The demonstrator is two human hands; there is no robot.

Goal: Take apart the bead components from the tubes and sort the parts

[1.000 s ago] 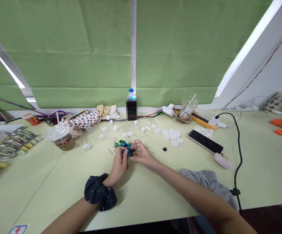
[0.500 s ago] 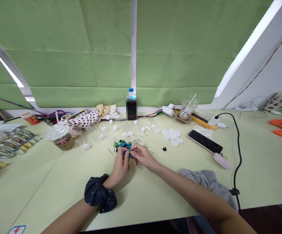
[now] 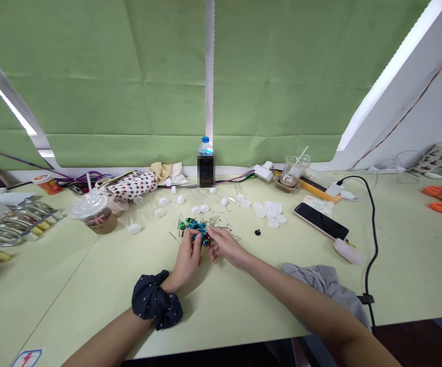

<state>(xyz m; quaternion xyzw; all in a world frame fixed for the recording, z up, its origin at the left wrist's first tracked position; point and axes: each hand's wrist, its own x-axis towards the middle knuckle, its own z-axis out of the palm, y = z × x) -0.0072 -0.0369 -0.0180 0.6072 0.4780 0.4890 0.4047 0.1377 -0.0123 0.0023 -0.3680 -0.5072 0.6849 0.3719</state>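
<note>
My left hand (image 3: 189, 252), with a dark dotted scrunchie (image 3: 157, 299) around its wrist, is at the near side of a pile of small shiny blue and green pieces (image 3: 193, 224). Its thumb and fingers are pinched together; whatever is between them is too small to make out. Close beside it on the right, my right hand (image 3: 224, 245) has its thumb and forefinger closed at the pile's edge, and its fingertips hide what they grip. Thin metal wires or pins (image 3: 221, 221) stick out around the pile. A small black piece (image 3: 257, 232) lies to the right.
White round caps (image 3: 270, 210) lie behind on the right, and clear tubes with white caps (image 3: 159, 212) behind on the left. A lidded drink cup (image 3: 98, 218), a bottle (image 3: 206, 171), a phone (image 3: 322, 222), grey cloth (image 3: 326, 285) and a black cable (image 3: 374, 239) surround the work area.
My fingertips, close together before, are slightly farther apart, with the right hand shifted a little to the right. More of the blue pieces shows between them.
</note>
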